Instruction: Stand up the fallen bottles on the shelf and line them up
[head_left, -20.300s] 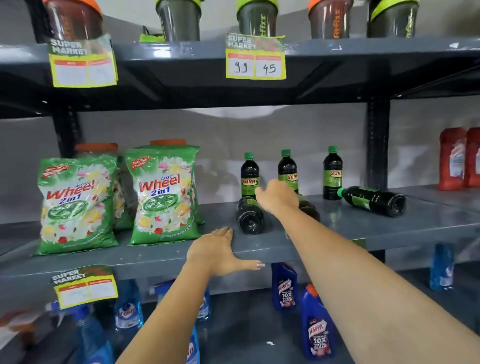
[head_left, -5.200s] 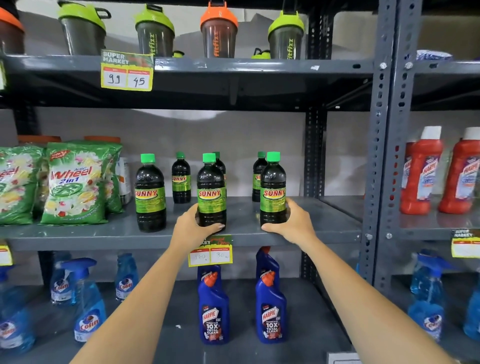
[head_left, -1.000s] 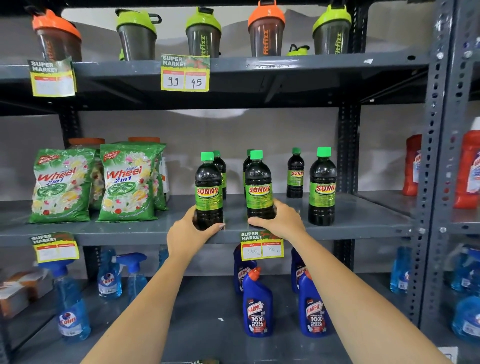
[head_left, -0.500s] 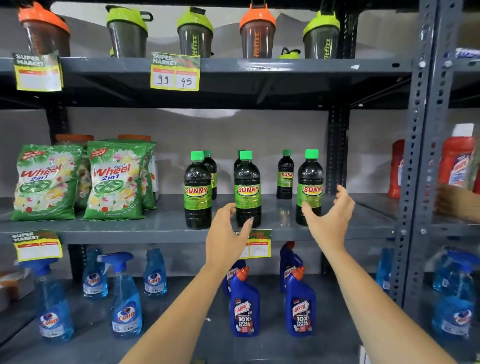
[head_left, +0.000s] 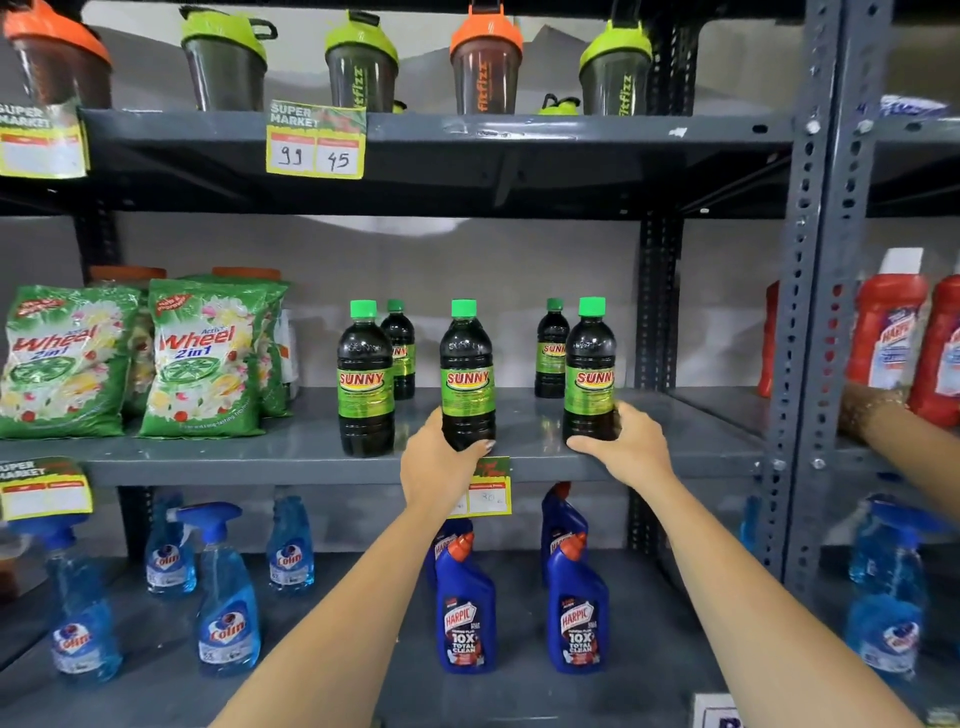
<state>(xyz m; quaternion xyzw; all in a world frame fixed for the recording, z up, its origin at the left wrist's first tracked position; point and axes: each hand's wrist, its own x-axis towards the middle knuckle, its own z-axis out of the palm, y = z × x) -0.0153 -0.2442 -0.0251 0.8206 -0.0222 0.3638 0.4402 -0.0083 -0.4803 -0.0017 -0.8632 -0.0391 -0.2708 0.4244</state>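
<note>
5 dark SUNNY bottles with green caps stand upright on the grey middle shelf (head_left: 260, 460), 3 near the front edge and 2 farther back. The left hand (head_left: 441, 467) wraps the base of the middle front bottle (head_left: 467, 374), thumb curled across its near side. The right hand (head_left: 631, 457) cups the base of the right front bottle (head_left: 591, 371), thumb lying along the shelf edge. The left front bottle (head_left: 365, 382) stands alone, untouched. The 2 back bottles (head_left: 400, 345) (head_left: 551, 348) stand behind the gaps. Green detergent bags (head_left: 202, 358) sit to the left.
</note>
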